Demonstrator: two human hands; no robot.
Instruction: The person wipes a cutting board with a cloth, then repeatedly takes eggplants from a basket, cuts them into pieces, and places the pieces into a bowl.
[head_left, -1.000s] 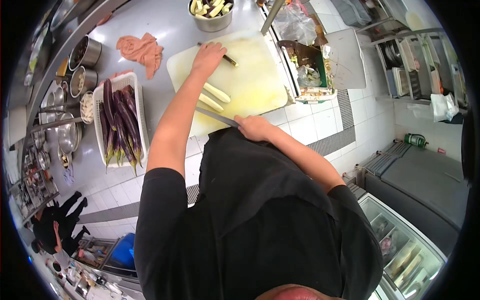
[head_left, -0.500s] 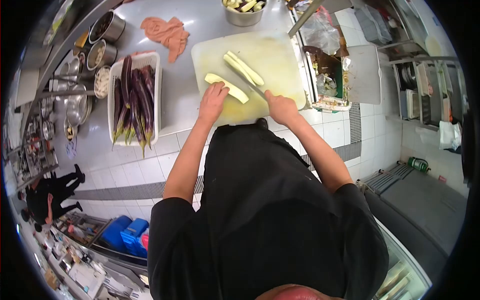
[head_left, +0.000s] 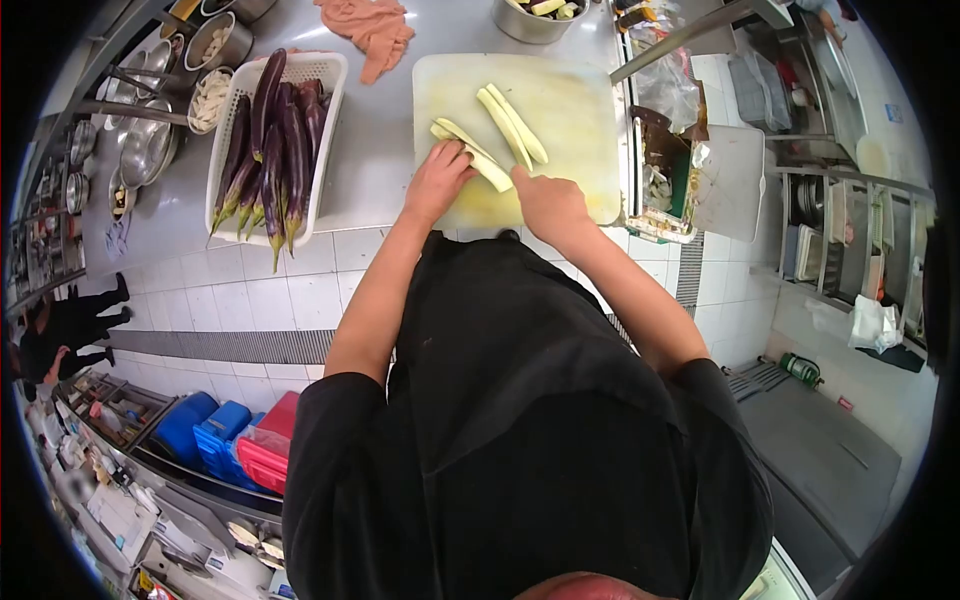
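Observation:
On the pale cutting board (head_left: 590,120), my left hand (head_left: 436,182) presses its fingers on a peeled eggplant piece (head_left: 490,172) lying at a slant. A lengthwise split shows at this piece's far end. My right hand (head_left: 553,208) is closed round a knife at the near end of the piece; the blade is seen nearly edge-on and mostly hidden. Just beyond, two long peeled eggplant strips (head_left: 514,125) lie side by side.
Left of the board stands a white basket (head_left: 334,130) of purple eggplants (head_left: 268,150). An orange cloth (head_left: 368,32) and a metal pot (head_left: 535,25) of cut pieces lie behind. At right is a waste bin (head_left: 664,180). Several bowls crowd the far left.
The knife has moved from beside the near eggplant piece onto its line, and that piece now shows a lengthwise split. My right hand came closer to my left. The whole view has shifted.

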